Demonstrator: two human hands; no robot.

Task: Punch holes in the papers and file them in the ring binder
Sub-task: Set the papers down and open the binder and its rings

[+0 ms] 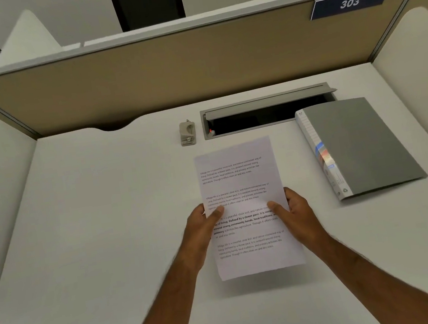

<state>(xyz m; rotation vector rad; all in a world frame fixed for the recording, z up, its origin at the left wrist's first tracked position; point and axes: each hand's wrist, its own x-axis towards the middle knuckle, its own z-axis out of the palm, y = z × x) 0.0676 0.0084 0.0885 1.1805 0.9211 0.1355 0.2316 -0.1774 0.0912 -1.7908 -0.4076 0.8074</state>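
Printed white papers [240, 180] are held up over the middle of the white desk [105, 219]. My left hand [203, 227] grips their left edge with the thumb on the text. My right hand [295, 213] grips the right edge the same way. A small grey hole punch [187, 133] stands beyond the papers, apart from them. A closed grey ring binder [363, 145] lies flat to the right, its labelled spine facing left.
An open cable tray [270, 117] with a raised grey lid sits at the back of the desk, between punch and binder. A beige partition [139, 78] closes the far side, with a "303" sign [349, 3]. White side panels stand left and right.
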